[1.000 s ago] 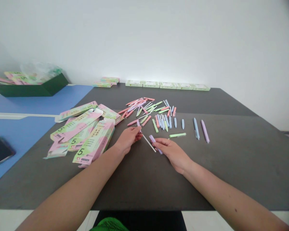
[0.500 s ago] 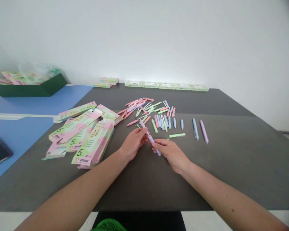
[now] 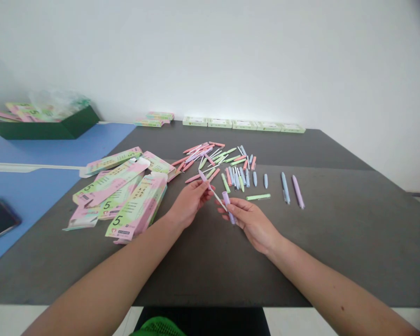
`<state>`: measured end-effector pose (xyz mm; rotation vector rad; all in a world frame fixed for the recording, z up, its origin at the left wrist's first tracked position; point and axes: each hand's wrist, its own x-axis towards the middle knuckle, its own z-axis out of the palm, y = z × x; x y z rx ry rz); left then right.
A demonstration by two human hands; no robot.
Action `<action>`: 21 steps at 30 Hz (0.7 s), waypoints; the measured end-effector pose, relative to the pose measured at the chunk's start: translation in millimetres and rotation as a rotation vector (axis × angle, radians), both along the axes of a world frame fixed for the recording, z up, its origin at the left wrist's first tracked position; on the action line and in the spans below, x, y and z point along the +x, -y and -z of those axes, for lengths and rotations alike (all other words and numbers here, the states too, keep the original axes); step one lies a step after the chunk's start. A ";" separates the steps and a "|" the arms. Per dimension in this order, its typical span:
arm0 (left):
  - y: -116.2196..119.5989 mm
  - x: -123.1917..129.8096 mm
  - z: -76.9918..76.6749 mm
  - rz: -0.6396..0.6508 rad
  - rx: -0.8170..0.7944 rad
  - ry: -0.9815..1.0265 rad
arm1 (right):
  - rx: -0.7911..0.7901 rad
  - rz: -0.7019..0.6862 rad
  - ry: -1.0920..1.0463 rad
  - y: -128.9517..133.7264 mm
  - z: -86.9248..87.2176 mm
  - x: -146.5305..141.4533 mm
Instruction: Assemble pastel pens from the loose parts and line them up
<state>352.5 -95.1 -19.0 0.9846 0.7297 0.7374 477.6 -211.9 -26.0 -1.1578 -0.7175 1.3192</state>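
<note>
Clock directions are from the two hands, with 12 straight ahead. At 9 o'clock lies a dark phone, and at 10 a green tray holds cartons and clear plastic. Opened five-pen cartons overlap on the table from 9 to 10 o'clock, with a stack of flat boxes at 11.

The left hand has its grip closed on a purple pen front section, its tapered end towards 11. From that section a bare white refill slants down to 5 o'clock. Beyond, around 12, are mixed pen parts and a row of white-and-green boxes.

The right hand has its grip closed around a purple pen rear barrel, its long axis steeper, from about half past 11 to half past 5. The refill's free end is nearer the right hand and sits beside the barrel's side, below its upper end, not in line with it; whether they touch I cannot tell.

A green clipped barrel lies around 2 to 3 o'clock; farther right are a blue pen and a purple pen.
</note>
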 end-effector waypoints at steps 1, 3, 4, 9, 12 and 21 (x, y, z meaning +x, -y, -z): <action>-4.3 -1.5 -0.6 -0.057 -0.024 0.026 | 0.008 0.017 0.016 0.2 -0.1 0.8; -12.3 -4.6 -3.8 -0.164 -0.051 0.083 | 0.033 0.051 0.072 0.3 0.4 2.2; -15.5 -6.1 -6.1 -0.202 -0.054 0.110 | 0.045 0.064 0.109 0.3 0.8 2.6; -17.3 -9.6 -15.4 -0.234 0.002 0.202 | 0.034 0.052 0.228 0.5 3.4 1.1; -12.6 -8.6 -15.5 -0.208 0.034 0.212 | 0.019 0.038 0.230 0.7 5.0 -0.2; -1.8 -5.8 -13.9 -0.185 0.225 0.124 | 0.026 0.067 0.303 -0.8 5.2 0.3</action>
